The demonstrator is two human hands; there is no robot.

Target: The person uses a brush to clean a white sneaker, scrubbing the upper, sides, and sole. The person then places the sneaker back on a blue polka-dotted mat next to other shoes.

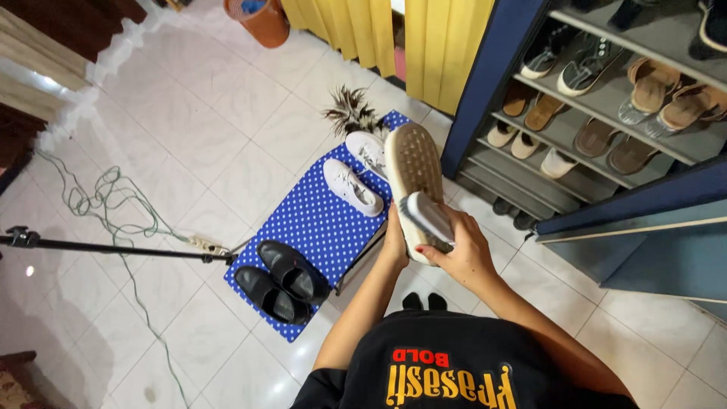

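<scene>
Head view: the left hand (pixel 394 241) grips a cream-soled shoe (pixel 413 170) sole-up, just right of the blue dotted mat (pixel 314 227). The right hand (pixel 458 254) presses a brush (pixel 426 218) against its near end.

Our left hand (pixel 394 238) hides behind the upturned shoe (pixel 414 178), whose upper we cannot see, and the orange basket (pixel 259 17) is cropped.

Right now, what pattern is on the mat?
Blue with white dots, mat, seen in the head view.
</scene>
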